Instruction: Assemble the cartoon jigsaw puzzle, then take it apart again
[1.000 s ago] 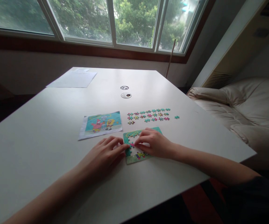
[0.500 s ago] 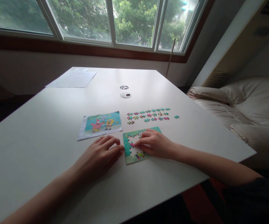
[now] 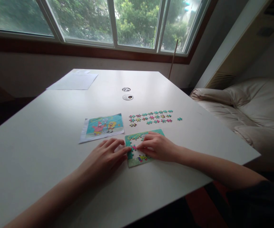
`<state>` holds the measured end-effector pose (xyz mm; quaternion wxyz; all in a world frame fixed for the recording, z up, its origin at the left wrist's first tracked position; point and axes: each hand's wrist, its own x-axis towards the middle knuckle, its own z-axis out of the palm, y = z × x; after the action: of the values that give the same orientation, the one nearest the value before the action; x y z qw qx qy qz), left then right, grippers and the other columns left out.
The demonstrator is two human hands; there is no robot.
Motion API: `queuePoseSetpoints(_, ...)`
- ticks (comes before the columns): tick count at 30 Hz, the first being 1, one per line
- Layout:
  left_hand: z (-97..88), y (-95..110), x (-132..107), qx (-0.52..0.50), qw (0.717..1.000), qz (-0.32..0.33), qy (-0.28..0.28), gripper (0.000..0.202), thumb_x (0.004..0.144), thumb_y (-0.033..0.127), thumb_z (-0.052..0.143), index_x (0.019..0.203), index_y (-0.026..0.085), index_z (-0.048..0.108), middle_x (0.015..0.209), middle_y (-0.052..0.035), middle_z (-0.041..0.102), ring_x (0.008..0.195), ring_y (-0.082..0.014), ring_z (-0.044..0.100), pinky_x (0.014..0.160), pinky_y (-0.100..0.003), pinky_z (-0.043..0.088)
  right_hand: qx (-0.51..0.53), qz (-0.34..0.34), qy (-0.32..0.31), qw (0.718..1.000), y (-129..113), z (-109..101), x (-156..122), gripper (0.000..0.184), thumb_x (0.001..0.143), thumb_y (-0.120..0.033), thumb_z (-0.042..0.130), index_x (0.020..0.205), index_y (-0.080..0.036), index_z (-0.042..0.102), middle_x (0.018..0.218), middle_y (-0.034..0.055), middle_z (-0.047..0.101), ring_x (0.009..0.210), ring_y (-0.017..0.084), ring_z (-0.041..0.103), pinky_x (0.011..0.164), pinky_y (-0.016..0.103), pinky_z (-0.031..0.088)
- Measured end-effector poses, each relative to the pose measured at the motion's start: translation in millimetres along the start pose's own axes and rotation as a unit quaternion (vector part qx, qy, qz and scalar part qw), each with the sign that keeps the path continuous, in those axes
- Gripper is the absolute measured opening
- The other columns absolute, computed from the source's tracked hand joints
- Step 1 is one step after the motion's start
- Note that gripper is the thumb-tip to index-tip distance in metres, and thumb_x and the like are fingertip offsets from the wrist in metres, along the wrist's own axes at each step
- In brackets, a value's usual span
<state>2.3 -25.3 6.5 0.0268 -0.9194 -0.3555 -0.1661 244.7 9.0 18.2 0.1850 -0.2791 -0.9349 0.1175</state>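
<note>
A jigsaw puzzle in a green-bordered frame lies on the white table, its middle showing a gap of bare surface. My right hand rests over the right part of it, thumb and forefinger drawn together at a pink puzzle piece near the left side. My left hand lies at the puzzle's left edge, fingers loosely apart, with the index fingertip on the pieces beside the pink one. Part of the puzzle is hidden under my right hand.
Rows of loose puzzle pieces lie beyond the puzzle, with a single piece off to the right. A printed cartoon picture is at the left. White paper and two round cable-hole covers are farther back.
My left hand has shifted slightly right, its index finger moving from the puzzle's edge onto the pieces. My right hand stays nearly still at the pink piece.
</note>
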Motion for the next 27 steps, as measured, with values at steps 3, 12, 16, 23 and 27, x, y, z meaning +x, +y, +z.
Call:
queuePoseSetpoints(3, -0.8, -0.2, 0.3, 0.009, 1.000, 0.006, -0.004, 0.026, 0.091, 0.022, 0.045, 0.113, 0.026, 0.058, 0.108, -0.0085, 0.056, 0.096, -0.0250, 0.053, 0.080, -0.041, 0.046, -0.001, -0.001, -0.003, 1.000, 0.1, 0.5, 0.2, 0.019, 0.088, -0.023, 0.053, 0.090, -0.019, 0.071, 0.074, 0.0039, 0.063, 0.071, 0.014, 0.053, 0.066, 0.024, 0.041)
queuePoseSetpoints(12, -4.5, -7.5, -5.3, 0.007, 1.000, 0.018, 0.008, 0.031, 0.091, 0.023, 0.044, 0.120, 0.028, 0.056, 0.114, -0.0090, 0.055, 0.098, -0.0240, 0.054, 0.082, -0.040, 0.047, -0.005, -0.018, -0.011, 1.000, 7.3, -13.1, -2.8, 0.023, 0.090, -0.028, 0.049, 0.102, -0.021, 0.068, 0.082, 0.0051, 0.064, 0.074, 0.014, 0.057, 0.069, 0.025, 0.043)
queuePoseSetpoints(16, -7.1, -13.4, -7.6, -0.008, 1.000, 0.014, 0.002, 0.029, 0.091, 0.023, 0.045, 0.117, 0.028, 0.057, 0.114, -0.0088, 0.056, 0.098, -0.0237, 0.055, 0.081, -0.040, 0.048, -0.014, 0.006, -0.075, 0.997, 26.9, -36.6, -10.5, 0.027, 0.086, -0.037, 0.056, 0.104, -0.021, 0.067, 0.089, 0.0057, 0.063, 0.076, 0.015, 0.058, 0.069, 0.026, 0.043)
queuePoseSetpoints(23, -2.7, -14.7, -8.1, -0.023, 0.999, 0.037, 0.002, 0.033, 0.090, 0.022, 0.046, 0.122, 0.026, 0.054, 0.125, -0.0095, 0.056, 0.112, -0.0251, 0.054, 0.090, -0.043, 0.047, 0.033, 0.128, -0.179, 0.975, 51.5, -74.7, -28.9, 0.073, 0.065, -0.051, 0.072, 0.128, -0.023, 0.048, 0.119, 0.0092, 0.051, 0.107, 0.025, 0.051, 0.086, 0.034, 0.043)
queuePoseSetpoints(27, -0.1, -15.1, -8.3, -0.035, 0.998, 0.051, -0.002, 0.036, 0.090, 0.022, 0.048, 0.126, 0.024, 0.052, 0.129, -0.0082, 0.055, 0.121, -0.0252, 0.049, 0.097, -0.044, 0.044, 0.052, 0.175, -0.201, 0.962, 53.6, -78.0, -34.0, 0.073, 0.061, -0.053, 0.073, 0.122, -0.020, 0.051, 0.116, 0.0091, 0.052, 0.106, 0.026, 0.050, 0.086, 0.034, 0.043)
